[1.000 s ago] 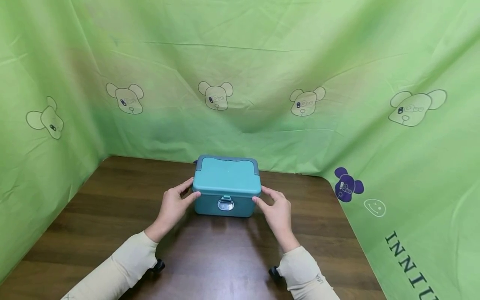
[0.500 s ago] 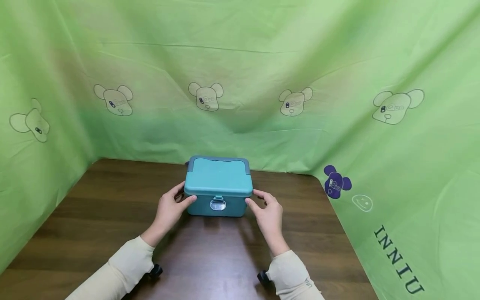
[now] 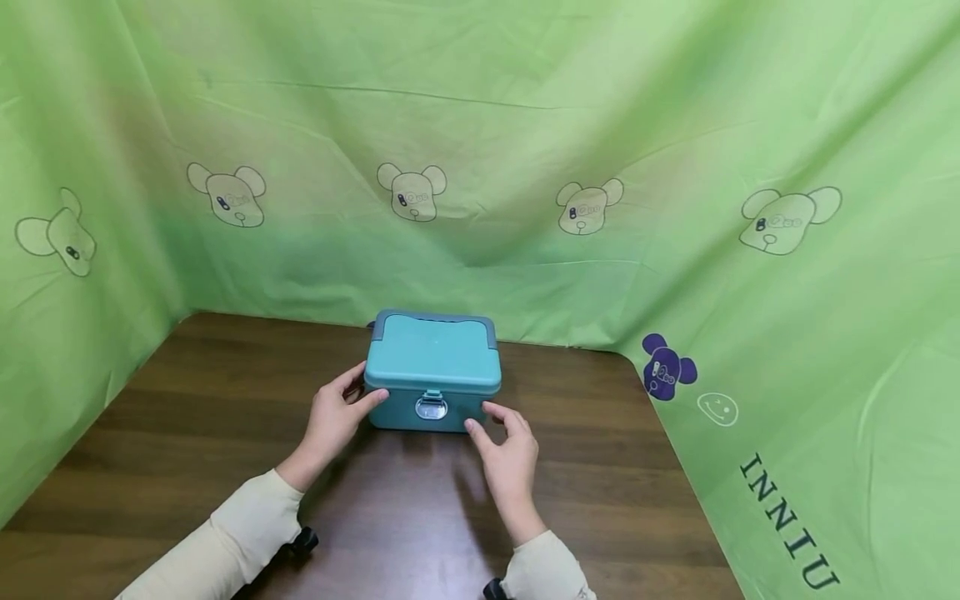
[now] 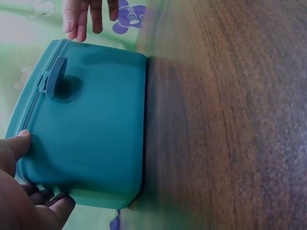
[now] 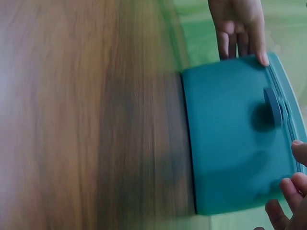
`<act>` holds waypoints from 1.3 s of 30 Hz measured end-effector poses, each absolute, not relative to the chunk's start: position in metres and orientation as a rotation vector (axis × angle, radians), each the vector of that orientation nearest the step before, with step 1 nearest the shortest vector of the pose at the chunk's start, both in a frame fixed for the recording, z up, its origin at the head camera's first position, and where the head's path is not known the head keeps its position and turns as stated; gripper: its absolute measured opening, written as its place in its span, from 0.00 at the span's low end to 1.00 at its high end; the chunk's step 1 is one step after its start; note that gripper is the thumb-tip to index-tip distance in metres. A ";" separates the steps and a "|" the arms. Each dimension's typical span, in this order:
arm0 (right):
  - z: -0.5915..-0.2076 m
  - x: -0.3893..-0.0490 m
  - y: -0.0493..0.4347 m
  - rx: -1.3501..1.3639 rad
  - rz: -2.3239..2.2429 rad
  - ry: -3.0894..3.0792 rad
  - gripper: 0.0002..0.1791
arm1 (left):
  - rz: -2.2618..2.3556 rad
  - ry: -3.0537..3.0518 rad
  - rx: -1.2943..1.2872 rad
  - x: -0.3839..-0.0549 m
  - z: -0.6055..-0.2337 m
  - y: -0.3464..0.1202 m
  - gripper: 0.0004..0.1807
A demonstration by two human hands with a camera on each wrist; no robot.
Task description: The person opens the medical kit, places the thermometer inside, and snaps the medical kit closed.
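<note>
A teal plastic storage box [image 3: 432, 354] with a lidded top and a grey-blue carry handle folded flat stands near the table's back edge. On its front is a latch [image 3: 431, 406], its tab standing out from the wall in both wrist views. My left hand [image 3: 333, 417] holds the box's left side, thumb [image 4: 20, 141] on the front corner and fingers along the side wall. Beside the front right corner is my right hand [image 3: 510, 462], thumb and fingers spread apart with nothing between them. Whether its fingertips touch the box I cannot tell.
The brown wooden table [image 3: 240, 400] runs up to a green curtain [image 3: 480, 275] printed with bear heads, which hangs at the back and both sides. Black straps [image 3: 303, 540] show at the wrists by the pale sleeves.
My right hand has come away from the box's right side, moving down and toward me. My left hand stays on the box. The head view has shifted a little to the right.
</note>
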State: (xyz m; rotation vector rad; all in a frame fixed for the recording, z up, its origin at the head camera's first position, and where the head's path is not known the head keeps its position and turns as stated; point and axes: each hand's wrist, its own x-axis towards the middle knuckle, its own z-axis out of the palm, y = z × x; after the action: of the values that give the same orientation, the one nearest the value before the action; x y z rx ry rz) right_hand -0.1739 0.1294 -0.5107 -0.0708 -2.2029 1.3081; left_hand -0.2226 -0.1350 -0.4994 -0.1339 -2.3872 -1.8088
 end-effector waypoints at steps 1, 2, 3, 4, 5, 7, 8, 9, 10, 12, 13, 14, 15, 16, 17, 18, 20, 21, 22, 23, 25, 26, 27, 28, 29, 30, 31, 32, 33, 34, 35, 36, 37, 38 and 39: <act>-0.511 -0.174 0.125 -0.061 1.303 -2.197 0.19 | -1.809 -2.386 -0.131 -0.223 -0.499 -0.135 0.42; -0.511 -0.174 0.121 -0.053 1.298 -2.195 0.19 | -1.806 -2.387 -0.129 -0.223 -0.499 -0.136 0.42; -0.511 -0.174 0.117 -0.047 1.300 -2.190 0.20 | -1.799 -2.389 -0.126 -0.223 -0.500 -0.136 0.42; -0.511 -0.174 0.112 -0.043 1.302 -2.188 0.20 | -1.791 -2.391 -0.124 -0.224 -0.500 -0.137 0.42; -0.512 -0.174 0.108 -0.045 1.307 -2.191 0.20 | -1.786 -2.389 -0.125 -0.224 -0.499 -0.137 0.42; -0.514 -0.175 0.099 -0.055 1.318 -2.193 0.21 | -1.778 -2.384 -0.136 -0.225 -0.498 -0.137 0.42; -0.514 -0.175 0.095 -0.061 1.327 -2.189 0.22 | -1.777 -2.379 -0.142 -0.225 -0.498 -0.137 0.42; -0.514 -0.175 0.091 -0.069 1.340 -2.183 0.22 | -1.776 -2.374 -0.147 -0.226 -0.497 -0.136 0.41; -0.514 -0.175 0.087 -0.081 1.350 -2.177 0.23 | -1.776 -2.371 -0.153 -0.226 -0.497 -0.136 0.41; -0.513 -0.174 0.081 -0.107 1.380 -2.159 0.25 | -1.772 -2.372 -0.163 -0.226 -0.496 -0.135 0.40; -0.513 -0.174 0.078 -0.121 1.403 -2.148 0.26 | -1.766 -2.375 -0.166 -0.226 -0.496 -0.135 0.40; -0.513 -0.174 0.075 -0.136 1.428 -2.136 0.27 | -1.759 -2.377 -0.161 -0.226 -0.496 -0.135 0.40; -0.514 -0.175 0.072 -0.150 1.451 -2.125 0.28 | -1.750 -2.383 -0.153 -0.226 -0.497 -0.135 0.40; -0.515 -0.175 0.069 -0.160 1.472 -2.113 0.28 | -1.745 -2.385 -0.149 -0.226 -0.497 -0.136 0.40; -0.516 -0.176 0.066 -0.170 1.492 -2.100 0.29 | -1.742 -2.387 -0.144 -0.225 -0.498 -0.136 0.40; -0.518 -0.176 0.063 -0.180 1.508 -2.090 0.30 | -1.739 -2.389 -0.141 -0.225 -0.498 -0.137 0.40; -0.521 -0.178 0.058 -0.194 1.523 -2.069 0.31 | -1.737 -2.389 -0.130 -0.224 -0.499 -0.137 0.40; -0.521 -0.178 0.055 -0.197 1.525 -2.062 0.32 | -1.739 -2.387 -0.126 -0.223 -0.499 -0.137 0.40; -0.522 -0.178 0.053 -0.203 1.528 -2.055 0.32 | -1.738 -2.385 -0.128 -0.223 -0.499 -0.138 0.40; -0.522 -0.178 0.051 -0.212 1.528 -2.050 0.33 | -1.731 -2.387 -0.125 -0.222 -0.499 -0.137 0.40; -0.524 -0.179 0.047 -0.229 1.533 -2.038 0.33 | -1.723 -2.390 -0.125 -0.222 -0.500 -0.137 0.39; -0.524 -0.180 0.046 -0.238 1.537 -2.032 0.33 | -1.721 -2.389 -0.127 -0.222 -0.500 -0.137 0.39; -0.525 -0.181 0.044 -0.249 1.539 -2.029 0.33 | -1.722 -2.388 -0.129 -0.222 -0.500 -0.136 0.39; -0.525 -0.181 0.043 -0.261 1.542 -2.024 0.33 | -1.722 -2.388 -0.131 -0.222 -0.501 -0.136 0.39; -0.526 -0.182 0.042 -0.273 1.541 -2.024 0.32 | -1.725 -2.384 -0.131 -0.222 -0.501 -0.135 0.39; -0.526 -0.182 0.041 -0.284 1.542 -2.023 0.32 | -1.731 -2.379 -0.134 -0.222 -0.500 -0.135 0.39; -0.527 -0.183 0.040 -0.294 1.541 -2.024 0.32 | -1.732 -2.377 -0.131 -0.222 -0.500 -0.135 0.39; -0.528 -0.183 0.040 -0.302 1.535 -2.027 0.32 | -1.737 -2.373 -0.130 -0.221 -0.500 -0.134 0.38; -0.528 -0.184 0.039 -0.306 1.530 -2.028 0.33 | -1.738 -2.372 -0.131 -0.221 -0.500 -0.134 0.38; -0.529 -0.184 0.038 -0.311 1.518 -2.033 0.33 | -1.739 -2.373 -0.129 -0.221 -0.500 -0.134 0.38; -0.530 -0.185 0.038 -0.318 1.510 -2.035 0.34 | -1.742 -2.375 -0.126 -0.220 -0.500 -0.134 0.38; -0.530 -0.185 0.038 -0.326 1.497 -2.039 0.34 | -1.746 -2.379 -0.120 -0.220 -0.500 -0.134 0.38; -0.531 -0.185 0.037 -0.333 1.486 -2.042 0.34 | -1.748 -2.384 -0.118 -0.220 -0.500 -0.134 0.38; -0.531 -0.185 0.037 -0.339 1.472 -2.045 0.35 | -1.751 -2.390 -0.118 -0.219 -0.500 -0.134 0.38; -0.532 -0.185 0.037 -0.342 1.457 -2.047 0.34 | -1.754 -2.394 -0.115 -0.219 -0.500 -0.134 0.38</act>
State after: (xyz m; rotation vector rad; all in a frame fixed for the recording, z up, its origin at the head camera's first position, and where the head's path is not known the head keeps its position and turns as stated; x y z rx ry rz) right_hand -0.1851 0.0370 -0.5317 -0.3424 -2.0472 1.4567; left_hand -0.2190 -0.1336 -0.4997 -0.1151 -2.3935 -1.7544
